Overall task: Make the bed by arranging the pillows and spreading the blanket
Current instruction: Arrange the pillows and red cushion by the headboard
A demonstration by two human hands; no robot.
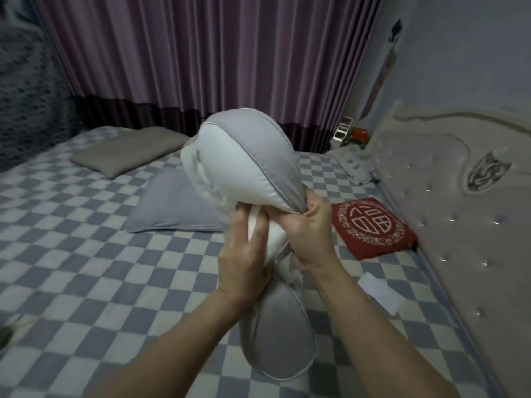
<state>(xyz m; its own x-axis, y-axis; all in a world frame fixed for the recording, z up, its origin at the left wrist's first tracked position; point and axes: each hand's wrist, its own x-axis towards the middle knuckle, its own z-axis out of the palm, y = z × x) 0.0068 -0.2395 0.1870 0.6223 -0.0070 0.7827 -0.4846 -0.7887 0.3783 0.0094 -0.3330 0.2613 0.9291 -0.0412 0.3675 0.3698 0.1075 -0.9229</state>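
At the far left a dark patterned blanket [26, 90] hangs or is heaped beside the purple curtain [201, 53]. Below it the checked bedsheet [71, 254] spreads wide and flat toward the near edge. On the sheet, toward the far side, a flat taupe pillow [126, 149] lies near the curtain's foot, and just this side of it a lavender pillow [175, 205] lies flat, partly hidden behind the lifted one.

In the middle, both hands hold a white and grey pillow [238, 165] up off the bed, squeezed at its waist so it bulges above the hands and sags below toward the camera. The left hand [244, 254] presses against the white fabric with fingers fairly straight, thumb side underneath; whether it actually grips cannot be told. The right hand [310, 228] is clamped on the pinched grey fabric, fingers curled round it.

Right of the hands, a red embroidered cushion [373, 228] lies on the sheet close to the padded headboard [448, 196], and a white folded cloth [380, 294] lies nearer the camera, also beside the headboard. Bare sheet shows between cushion and hands.
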